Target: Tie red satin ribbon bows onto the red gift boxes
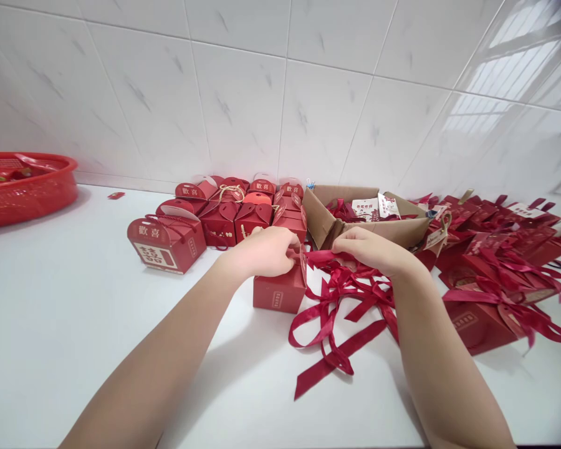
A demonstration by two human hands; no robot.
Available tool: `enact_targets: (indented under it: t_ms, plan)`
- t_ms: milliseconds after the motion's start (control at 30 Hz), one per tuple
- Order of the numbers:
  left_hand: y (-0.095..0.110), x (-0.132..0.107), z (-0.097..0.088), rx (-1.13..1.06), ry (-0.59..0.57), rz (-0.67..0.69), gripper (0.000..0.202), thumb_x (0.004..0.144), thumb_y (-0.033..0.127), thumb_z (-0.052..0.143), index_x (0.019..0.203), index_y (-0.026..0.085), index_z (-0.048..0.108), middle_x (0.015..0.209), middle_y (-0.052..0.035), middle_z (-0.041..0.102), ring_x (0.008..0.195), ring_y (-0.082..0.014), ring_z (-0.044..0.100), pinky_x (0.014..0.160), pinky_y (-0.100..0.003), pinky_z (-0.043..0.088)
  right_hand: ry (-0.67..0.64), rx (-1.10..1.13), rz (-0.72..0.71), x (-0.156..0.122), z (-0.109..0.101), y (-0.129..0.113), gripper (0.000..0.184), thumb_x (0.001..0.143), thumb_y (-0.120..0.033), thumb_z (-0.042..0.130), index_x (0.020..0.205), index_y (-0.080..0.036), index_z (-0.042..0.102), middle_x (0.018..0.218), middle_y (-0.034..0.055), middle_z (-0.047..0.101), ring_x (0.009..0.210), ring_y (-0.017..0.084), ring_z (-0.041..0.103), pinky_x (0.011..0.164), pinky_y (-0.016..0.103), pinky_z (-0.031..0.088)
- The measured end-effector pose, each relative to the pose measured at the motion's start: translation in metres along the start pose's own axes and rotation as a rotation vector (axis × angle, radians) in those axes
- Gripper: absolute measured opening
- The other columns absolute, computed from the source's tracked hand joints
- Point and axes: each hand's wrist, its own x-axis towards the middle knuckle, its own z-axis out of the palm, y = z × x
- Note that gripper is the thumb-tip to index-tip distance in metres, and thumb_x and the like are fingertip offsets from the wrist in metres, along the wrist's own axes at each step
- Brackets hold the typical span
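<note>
A small red gift box (279,292) stands on the white table (75,324) just in front of me. My left hand (266,251) rests curled on the box's top, fingers closed on its flap. My right hand (371,249) is closed in a pinch on a dark red ribbon (330,315) at the box's right side. Loose loops and tails of ribbon spill over the table below that hand. What the fingertips grip exactly is partly hidden.
Several finished red gift boxes (168,243) stand behind at the tiled wall. An open cardboard box (327,218) with tags and ribbons sits beyond my hands. A heap of flat red boxes with ribbons (500,262) lies at right. A red plastic basket (23,187) sits far left.
</note>
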Motion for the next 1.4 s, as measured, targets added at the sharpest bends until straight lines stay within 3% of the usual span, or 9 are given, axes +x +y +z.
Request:
enact_targets:
  t_ms: [633,767,833,933,1067,1133,1200,1300,1400]
  plan:
    - [0.0,0.004,0.002,-0.032,0.044,-0.015,0.017,0.076,0.026,0.049,0.061,0.02,0.055,0.061,-0.0029,0.056,0.066,-0.0205,0.054,0.07,-0.032,0.037,-0.01,-0.036,-0.018,0.014,0.021,-0.003,0.03,0.08,-0.026,0.042,0.053,-0.018,0.032,0.05,-0.0036,0.033,0.046,0.007,0.025,0.045,0.025,0.021]
    - [0.003,-0.002,-0.005,-0.126,0.135,-0.027,0.018,0.079,0.026,0.046,0.063,0.02,0.053,0.061,-0.0017,0.054,0.06,-0.0163,0.049,0.058,-0.028,0.034,0.078,-0.107,-0.01,0.016,0.022,-0.001,0.022,0.082,-0.031,0.049,0.065,-0.017,0.051,0.063,-0.0002,0.051,0.054,0.01,0.041,0.049,0.024,0.031]
    - [0.009,-0.008,-0.012,-0.257,0.228,0.003,0.019,0.083,0.028,0.042,0.071,0.021,0.056,0.066,-0.0005,0.055,0.056,-0.013,0.046,0.054,-0.026,0.033,0.158,-0.028,-0.099,0.016,0.022,0.001,0.019,0.083,-0.036,0.054,0.091,-0.02,0.06,0.089,0.0033,0.06,0.075,0.014,0.053,0.061,0.025,0.041]
    - [0.021,-0.019,-0.021,-0.437,0.328,0.088,0.022,0.087,0.031,0.039,0.08,0.021,0.058,0.071,0.0004,0.057,0.056,-0.0106,0.047,0.052,-0.023,0.035,0.079,0.238,-0.336,0.015,0.023,0.001,0.033,0.087,-0.041,0.054,0.116,-0.026,0.056,0.111,0.0036,0.058,0.094,0.015,0.054,0.077,0.026,0.045]
    - [0.03,-0.037,-0.031,-0.426,0.375,0.122,0.024,0.088,0.033,0.039,0.081,0.021,0.059,0.068,0.0007,0.056,0.055,-0.0101,0.046,0.051,-0.022,0.035,-0.019,0.426,-0.485,0.01,0.028,-0.005,0.023,0.087,-0.041,0.058,0.096,-0.021,0.062,0.084,0.0005,0.059,0.067,0.009,0.052,0.062,0.022,0.043]
    - [0.025,-0.043,-0.036,-0.336,0.334,0.071,0.027,0.088,0.039,0.038,0.083,0.022,0.059,0.069,0.0,0.057,0.057,-0.0112,0.048,0.051,-0.023,0.036,0.031,0.445,-0.517,0.003,0.027,-0.008,0.022,0.085,-0.039,0.061,0.081,-0.018,0.062,0.073,-0.0004,0.057,0.062,0.009,0.051,0.059,0.022,0.043]
    - [0.015,-0.046,-0.04,-0.213,0.192,-0.022,0.031,0.086,0.047,0.04,0.085,0.022,0.059,0.075,-0.0014,0.06,0.061,-0.0134,0.053,0.052,-0.024,0.036,0.118,0.497,-0.592,-0.006,0.023,-0.011,0.021,0.086,-0.037,0.061,0.075,-0.02,0.062,0.069,0.0,0.057,0.067,0.012,0.055,0.062,0.024,0.045]
    - [-0.005,-0.044,-0.043,-0.025,-0.093,-0.204,0.037,0.077,0.056,0.048,0.085,0.022,0.059,0.084,-0.0041,0.063,0.065,-0.0172,0.057,0.051,-0.026,0.036,0.219,0.63,-0.826,-0.024,0.011,-0.012,0.018,0.085,-0.04,0.06,0.074,-0.026,0.064,0.058,-0.0011,0.051,0.066,0.016,0.057,0.067,0.031,0.048]
    - [-0.015,-0.035,-0.04,0.058,-0.205,-0.298,0.039,0.072,0.058,0.051,0.084,0.022,0.056,0.091,-0.0061,0.064,0.069,-0.0202,0.059,0.051,-0.026,0.036,0.226,0.662,-1.041,-0.039,0.005,-0.014,0.01,0.081,-0.036,0.062,0.074,-0.03,0.065,0.047,-0.0027,0.04,0.051,0.015,0.049,0.059,0.031,0.047]
